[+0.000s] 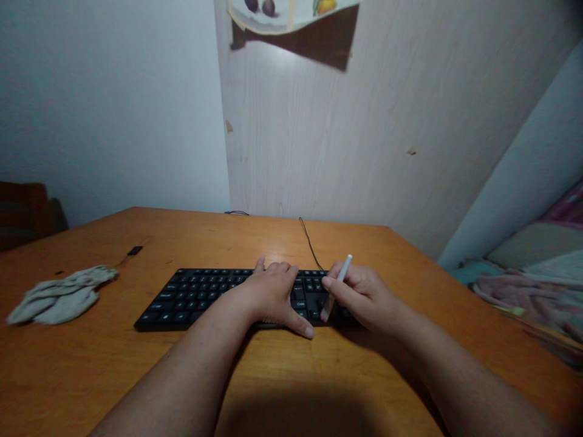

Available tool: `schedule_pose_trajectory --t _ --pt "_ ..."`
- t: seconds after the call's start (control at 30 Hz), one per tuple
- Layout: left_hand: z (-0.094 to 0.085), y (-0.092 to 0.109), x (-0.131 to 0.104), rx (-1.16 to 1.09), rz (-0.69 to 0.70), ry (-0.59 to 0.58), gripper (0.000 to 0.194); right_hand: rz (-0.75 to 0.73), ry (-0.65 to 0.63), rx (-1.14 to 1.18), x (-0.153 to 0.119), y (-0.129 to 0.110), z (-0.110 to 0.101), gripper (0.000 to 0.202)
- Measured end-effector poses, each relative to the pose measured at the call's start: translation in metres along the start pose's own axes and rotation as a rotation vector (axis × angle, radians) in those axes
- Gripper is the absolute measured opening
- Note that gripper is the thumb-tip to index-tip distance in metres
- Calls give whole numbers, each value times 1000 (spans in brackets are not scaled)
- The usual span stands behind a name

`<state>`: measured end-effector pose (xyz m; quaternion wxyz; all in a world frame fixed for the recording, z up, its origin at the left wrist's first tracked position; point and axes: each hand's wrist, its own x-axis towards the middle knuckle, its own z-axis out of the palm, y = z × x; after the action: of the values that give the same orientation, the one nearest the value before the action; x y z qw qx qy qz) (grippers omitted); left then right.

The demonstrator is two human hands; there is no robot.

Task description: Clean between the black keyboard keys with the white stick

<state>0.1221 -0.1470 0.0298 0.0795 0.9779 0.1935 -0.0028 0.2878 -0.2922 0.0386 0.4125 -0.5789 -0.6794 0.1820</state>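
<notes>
A black keyboard (200, 294) lies flat on the wooden table in front of me. My left hand (273, 294) rests across its middle with fingers spread towards the back edge; the thumb reaches past the front edge. Over the number keys at the right end, my right hand (359, 294) is closed around a slim white brush-like stick (345, 268). The stick is tilted, its top end pointing up and its pinkish lower end down at the keys. Whether that end has bristles is too blurred to tell.
A crumpled greyish cloth (68, 297) lies on the table (291, 376) at left, near a small black object (135, 250). The keyboard's thin black cable (310, 243) runs towards the wall. A wooden chair (22, 209) stands far left; piled fabrics (523, 291) lie right of the table.
</notes>
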Motion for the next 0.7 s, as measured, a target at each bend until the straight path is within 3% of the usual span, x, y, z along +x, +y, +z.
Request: schedule_pose_trajectory --t 0.17,0.33,0.5,0.7 --pt "1 0 0 7 -5 5 121 -44 43 -70 -1 -2 4 28" --pt "1 -1 0 -6 1 5 117 -18 -110 71 -2 -5 4 31" --pt "1 0 0 1 3 16 124 -50 -10 -28 -1 -6 3 30" --pt "1 0 0 -4 14 24 119 -28 -66 59 -2 -8 4 33"
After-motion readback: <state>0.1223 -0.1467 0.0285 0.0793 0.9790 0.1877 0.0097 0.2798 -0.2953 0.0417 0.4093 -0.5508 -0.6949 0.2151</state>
